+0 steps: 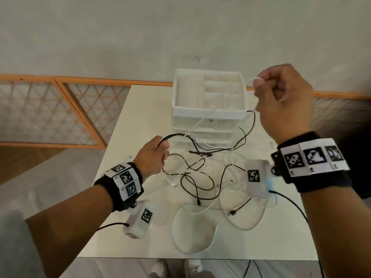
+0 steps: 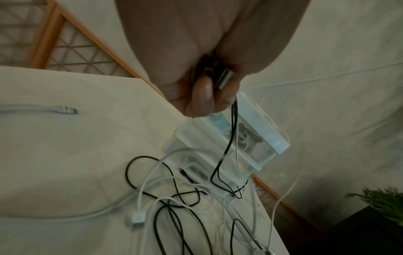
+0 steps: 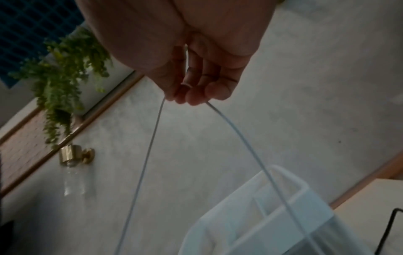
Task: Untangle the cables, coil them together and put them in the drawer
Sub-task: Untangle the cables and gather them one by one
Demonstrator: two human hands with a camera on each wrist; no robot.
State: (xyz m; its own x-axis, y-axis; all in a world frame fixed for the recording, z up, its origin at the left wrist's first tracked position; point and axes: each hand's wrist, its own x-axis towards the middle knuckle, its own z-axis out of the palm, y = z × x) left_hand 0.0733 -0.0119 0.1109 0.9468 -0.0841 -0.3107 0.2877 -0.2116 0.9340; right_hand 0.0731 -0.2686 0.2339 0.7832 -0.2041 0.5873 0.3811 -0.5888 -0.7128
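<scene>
untangling step: right hand (image 1: 285, 103) pinches thin white cable (image 3: 144, 155) raised; left hand (image 1: 152, 157) grips thin black cable (image 2: 224, 155). next: pull apart clear of the tabletop (image 1: 140, 121) knot.

The bench (image 1: 140, 121) is pale cream. On it lie black cables (image 1: 200, 185) tangled with white cables (image 1: 192, 227). The drawer unit (image 1: 208, 115) is white with clear, see-through fronts. Both wristbands (image 1: 313, 163) are black, carrying white tiles printed with black-and-white square codes. The wall (image 1: 180, 37) is mottled grey-white. The screen panels (image 1: 60, 109) have orange frames and a pale triangular lattice. The plant (image 3: 65, 69) is green.
</scene>
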